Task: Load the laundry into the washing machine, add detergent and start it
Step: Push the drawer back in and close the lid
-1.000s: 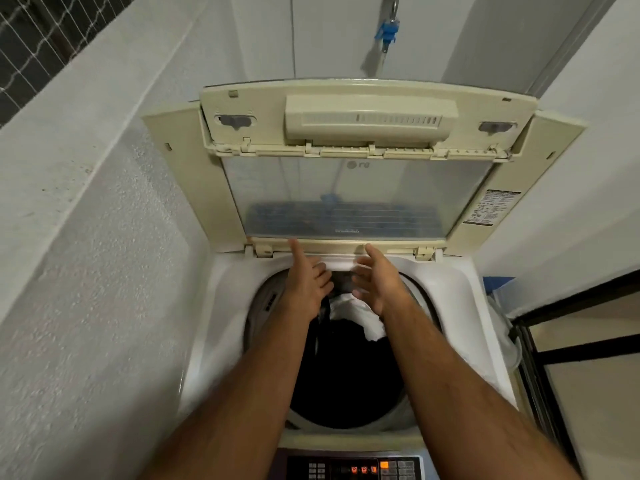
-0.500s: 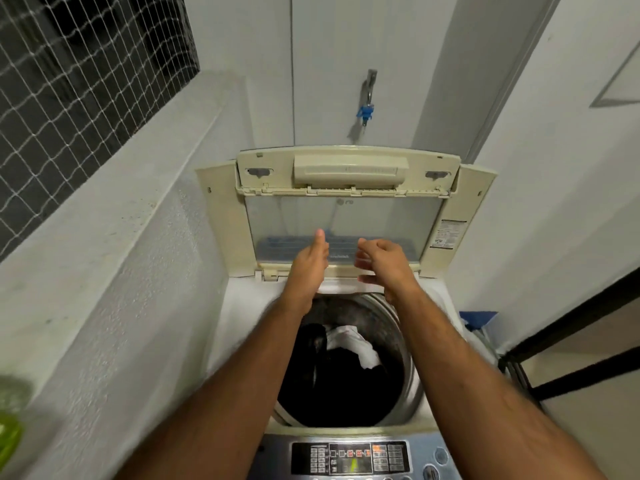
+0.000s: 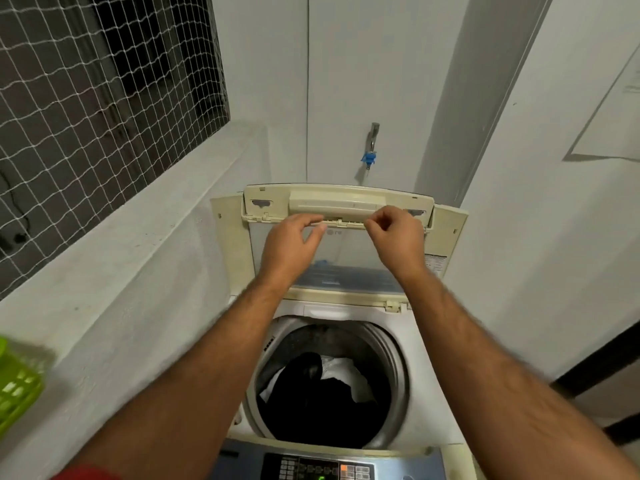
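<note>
Head view: my left hand (image 3: pixel 289 245) and right hand (image 3: pixel 394 239) pinch the raised lid (image 3: pixel 337 202); laundry (image 3: pixel 322 393) sits below them in the drum. I'd lower it evenly.

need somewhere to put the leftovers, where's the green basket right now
In the head view the green basket sits at the far left edge, on the grey ledge below the netted window, left of the washing machine.
</note>
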